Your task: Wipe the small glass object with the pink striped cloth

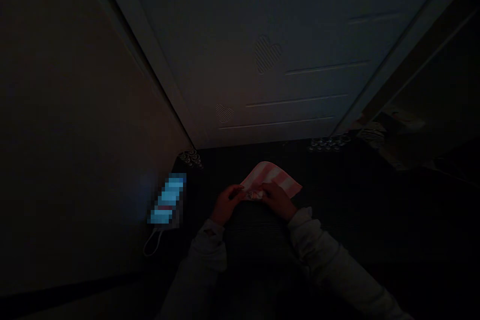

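In the dim head view, a thin pink-and-white striped piece (275,174), like a small bag or wrapper, lies at a slant over the dark table. My left hand (225,204) pinches its left edge, fingers closed. From the right, my right hand (279,201) has its fingers curled onto the near side of the same piece. Between my fingertips a small shiny item (255,194) shows at the near edge; its kind is too dark to make out. Both hands are partly lost in shadow.
A lit phone (167,199), its screen blurred out, leans at the left near a white cord loop (152,242). Clusters of metal rings (191,158) lie back left, with more rings (328,144) back right. Behind stands a pale panel (240,80) with heart reliefs. Unclear items (397,135) sit far right.
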Demonstrator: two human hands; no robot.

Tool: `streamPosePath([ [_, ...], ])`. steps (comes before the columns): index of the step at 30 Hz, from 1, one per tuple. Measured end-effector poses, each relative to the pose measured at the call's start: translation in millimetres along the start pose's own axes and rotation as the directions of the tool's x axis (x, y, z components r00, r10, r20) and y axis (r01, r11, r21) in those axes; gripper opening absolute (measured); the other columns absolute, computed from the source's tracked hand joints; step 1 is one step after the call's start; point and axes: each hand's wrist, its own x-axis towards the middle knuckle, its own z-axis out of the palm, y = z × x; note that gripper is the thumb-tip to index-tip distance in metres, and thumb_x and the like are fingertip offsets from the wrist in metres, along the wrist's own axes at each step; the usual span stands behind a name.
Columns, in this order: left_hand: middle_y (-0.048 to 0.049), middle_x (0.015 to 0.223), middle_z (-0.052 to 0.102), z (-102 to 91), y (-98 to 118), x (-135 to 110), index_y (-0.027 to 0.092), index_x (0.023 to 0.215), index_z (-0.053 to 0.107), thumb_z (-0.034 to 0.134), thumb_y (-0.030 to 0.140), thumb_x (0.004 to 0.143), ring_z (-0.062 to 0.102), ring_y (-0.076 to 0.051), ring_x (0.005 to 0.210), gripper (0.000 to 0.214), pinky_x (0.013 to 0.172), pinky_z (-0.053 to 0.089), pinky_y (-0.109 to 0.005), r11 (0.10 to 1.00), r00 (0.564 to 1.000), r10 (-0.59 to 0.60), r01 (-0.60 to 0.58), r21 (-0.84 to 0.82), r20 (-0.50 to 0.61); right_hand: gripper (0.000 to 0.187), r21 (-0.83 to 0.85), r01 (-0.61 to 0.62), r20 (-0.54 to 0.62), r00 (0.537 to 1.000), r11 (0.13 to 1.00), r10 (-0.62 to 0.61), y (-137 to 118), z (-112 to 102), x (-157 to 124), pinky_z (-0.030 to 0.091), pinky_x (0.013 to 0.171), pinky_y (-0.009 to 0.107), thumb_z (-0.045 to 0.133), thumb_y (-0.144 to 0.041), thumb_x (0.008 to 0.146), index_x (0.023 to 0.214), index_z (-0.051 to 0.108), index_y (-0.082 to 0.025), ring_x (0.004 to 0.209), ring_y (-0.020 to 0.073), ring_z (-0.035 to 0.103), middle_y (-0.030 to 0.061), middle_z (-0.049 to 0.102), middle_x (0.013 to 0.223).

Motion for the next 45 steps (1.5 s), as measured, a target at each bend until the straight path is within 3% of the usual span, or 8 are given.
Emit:
streamPosePath([
  [9,-0.0047,0.092,0.06,-0.4,1.3,-0.5,0.017,0.091,0.058,0.059,0.031,0.067,0.054,-0.018,0.087,0.028,0.081,0.04,-0.031,1.0,1.0,-0.014,0.014,-0.019,-0.006,0.016,0.033,0.02,0.007,1.0,0.999,-0.02,1.9,0.1,0.1,0.037,0.077,0.033,0.051,-0.016,0.07,0.082,0.059,-0.019,0.082,0.0191,0.055,0.0034,0.063,0.086],
  [19,-0.0031,0.087,0.061,2.0,0.2,0.5,0.016,0.088,0.057,0.056,0.035,0.069,0.055,-0.017,0.084,0.027,0.078,0.041,-0.03,1.0,1.0,0.005,-0.005,-0.02,-0.018,0.015,0.023,0.07,0.007,0.997,0.997,-0.07,-7.4,-3.7,-1.4,0.035,0.078,0.034,0.045,-0.025,0.078,0.084,0.057,-0.018,0.08,0.018,0.054,0.0034,0.062,0.083],
  [28,-0.0009,0.084,0.06,2.3,0.8,-0.8,0.018,0.094,0.052,0.047,0.035,0.075,0.057,-0.015,0.08,0.026,0.076,0.042,-0.028,0.996,0.999,-0.009,0.013,-0.09,0.047,0.016,0.096,0.036,-0.012,0.999,0.995,-0.035,-5.8,-2.7,-0.8,0.039,0.075,0.032,0.047,-0.025,0.077,0.085,0.058,-0.018,0.08,0.0182,0.055,0.0037,0.063,0.085],
  [34,-0.0011,0.08,0.06,1.2,0.1,0.3,0.017,0.093,0.052,0.047,0.035,0.075,0.056,-0.014,0.077,0.026,0.075,0.041,-0.027,0.995,0.999,-0.029,0.031,-0.091,0.015,0.023,0.152,0.011,0.011,1.0,0.988,-0.013,-8.6,-5.4,-1.5,0.039,0.08,0.035,0.047,-0.032,0.077,0.093,0.059,-0.02,0.088,0.0198,0.054,0.0036,0.063,0.093],
  [39,-0.0013,0.083,0.059,1.1,-1.7,1.0,0.017,0.093,0.052,0.047,0.035,0.075,0.055,-0.014,0.078,0.025,0.076,0.041,-0.027,0.993,1.0,-0.018,0.017,-0.114,-0.002,0.026,0.213,0.039,0.041,0.998,0.976,-0.049,-11.1,-8.4,-1.1,0.039,0.081,0.034,0.04,-0.03,0.081,0.097,0.059,-0.022,0.09,0.0185,0.055,0.0022,0.063,0.097],
  [45,-0.0007,0.079,0.058,1.4,-2.4,1.1,0.016,0.091,0.052,0.049,0.034,0.074,0.055,-0.013,0.075,0.024,0.075,0.041,-0.026,0.991,1.0,-0.021,0.023,-0.134,0.015,0.025,0.148,0.036,0.03,0.999,0.988,-0.041,-4.7,-4.3,1.2,0.039,0.08,0.034,0.039,-0.025,0.081,0.094,0.059,-0.019,0.088,0.0191,0.055,0.0044,0.063,0.094],
])
